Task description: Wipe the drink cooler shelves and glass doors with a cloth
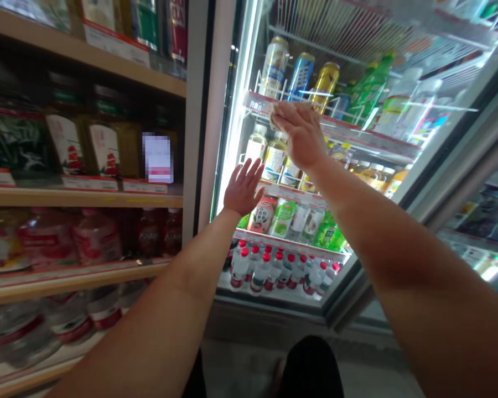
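Observation:
My right hand [301, 135] presses a beige cloth [275, 113] against the front label strip [340, 126] of an upper shelf in a lit drinks fridge. Its fingers lie over the cloth. Just above stand a white can [274, 63], a blue can [301, 76] and a gold can [326, 85]. Lower and to the left, my left hand [243, 188] is held up with its fingers spread and nothing in them. It appears in front of the white-capped bottles [275, 157]; whether it touches anything, I cannot tell.
Red-capped water bottles [260, 272] fill the fridge bottom. On the right is the fridge's door frame [452, 160]. A wooden shelf unit [87, 197] with bottles stands at the left, beside the fridge's grey side post [199, 110]. My knee [313, 367] shows below.

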Available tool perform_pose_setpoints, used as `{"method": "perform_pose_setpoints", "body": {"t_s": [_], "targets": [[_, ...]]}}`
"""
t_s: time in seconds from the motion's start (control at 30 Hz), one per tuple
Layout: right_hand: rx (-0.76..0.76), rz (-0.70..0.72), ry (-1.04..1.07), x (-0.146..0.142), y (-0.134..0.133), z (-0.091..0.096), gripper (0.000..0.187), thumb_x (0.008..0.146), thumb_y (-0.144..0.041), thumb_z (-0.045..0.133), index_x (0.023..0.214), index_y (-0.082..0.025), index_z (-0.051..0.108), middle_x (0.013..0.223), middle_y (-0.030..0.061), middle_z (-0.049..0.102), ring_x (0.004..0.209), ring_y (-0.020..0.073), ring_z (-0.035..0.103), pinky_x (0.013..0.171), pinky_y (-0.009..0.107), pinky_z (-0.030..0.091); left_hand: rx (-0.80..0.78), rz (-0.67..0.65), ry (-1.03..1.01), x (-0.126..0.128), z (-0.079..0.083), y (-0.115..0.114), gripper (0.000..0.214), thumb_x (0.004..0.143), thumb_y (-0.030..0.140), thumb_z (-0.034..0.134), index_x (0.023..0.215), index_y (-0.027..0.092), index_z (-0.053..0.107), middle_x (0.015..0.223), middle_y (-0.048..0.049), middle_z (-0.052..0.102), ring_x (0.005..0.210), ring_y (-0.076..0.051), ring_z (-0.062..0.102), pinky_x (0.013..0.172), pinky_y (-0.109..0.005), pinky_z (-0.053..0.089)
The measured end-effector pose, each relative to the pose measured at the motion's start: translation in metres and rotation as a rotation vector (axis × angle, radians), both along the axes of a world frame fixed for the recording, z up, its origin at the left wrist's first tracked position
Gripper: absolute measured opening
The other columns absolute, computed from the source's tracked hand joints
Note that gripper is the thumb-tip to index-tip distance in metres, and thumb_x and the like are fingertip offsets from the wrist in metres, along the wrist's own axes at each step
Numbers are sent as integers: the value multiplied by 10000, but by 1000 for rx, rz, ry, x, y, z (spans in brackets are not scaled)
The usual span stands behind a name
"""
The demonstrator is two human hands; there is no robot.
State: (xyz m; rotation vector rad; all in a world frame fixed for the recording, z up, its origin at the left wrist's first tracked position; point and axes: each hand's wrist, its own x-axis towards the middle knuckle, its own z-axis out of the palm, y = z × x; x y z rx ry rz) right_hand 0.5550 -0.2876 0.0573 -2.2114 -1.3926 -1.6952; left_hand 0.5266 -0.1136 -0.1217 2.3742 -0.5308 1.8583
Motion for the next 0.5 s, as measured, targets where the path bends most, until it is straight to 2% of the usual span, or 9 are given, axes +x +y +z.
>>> {"method": "perform_pose_setpoints", "body": {"t_s": [0.07, 0.13, 0.23, 0.3, 0.4, 0.47, 0.5], "targets": [[52, 33, -19, 6, -3, 19, 417, 1053, -316, 345, 1418, -263, 541, 1547, 3, 479, 1458, 238, 330, 1243, 557, 233, -3, -12, 4, 0, 0, 0, 622, 1039, 407, 362, 1601, 176, 226, 1628, -111, 305, 1547, -266, 137, 1278, -509, 119], [214, 75, -28, 17, -6, 38, 437, 1064, -351, 321, 1446, -238, 500, 1576, 25, 436, 1472, 213, 277, 1246, 549, 203, -5, -11, 9, 1, -1, 0, 628, 1038, 408, 363, 1606, 190, 207, 1631, -102, 298, 1547, -264, 135, 1280, -507, 111], [400, 111, -38, 31, -4, 48, 461, 1070, -341, 286, 1480, -205, 446, 1631, 47, 340, 1501, 175, 165, 1248, 542, 142, 7, 13, -13, 2, -2, 1, 632, 1041, 407, 362, 1609, 192, 190, 1633, -98, 293, 1548, -257, 134, 1280, -497, 111], [356, 114, -39, 31, 0, 40, 452, 1061, -325, 286, 1455, -226, 484, 1628, 22, 348, 1514, 169, 153, 1250, 535, 130, 12, 25, -24, 2, -2, 1, 629, 1043, 407, 357, 1609, 190, 191, 1633, -97, 292, 1549, -253, 131, 1280, -491, 114], [113, 124, -33, 19, 3, 22, 451, 1048, -335, 276, 1387, -232, 554, 1568, -1, 447, 1510, 186, 224, 1253, 537, 150, 12, 27, -13, 2, -2, 1, 627, 1044, 409, 351, 1610, 194, 188, 1636, -93, 288, 1550, -255, 126, 1279, -494, 107], [-26, 120, -41, 12, -4, 21, 449, 1042, -366, 279, 1369, -238, 559, 1539, -13, 488, 1488, 178, 270, 1256, 511, 167, 10, 25, -9, 2, -2, 1, 630, 1045, 413, 346, 1612, 195, 179, 1638, -92, 285, 1550, -257, 124, 1280, -497, 101], [-39, 113, -51, 11, -10, 24, 445, 1039, -380, 284, 1365, -250, 557, 1533, -19, 498, 1479, 172, 281, 1257, 496, 168, 11, 25, -10, 1, -2, 1, 631, 1045, 414, 342, 1613, 195, 173, 1638, -92, 283, 1551, -257, 123, 1280, -497, 98]]}}
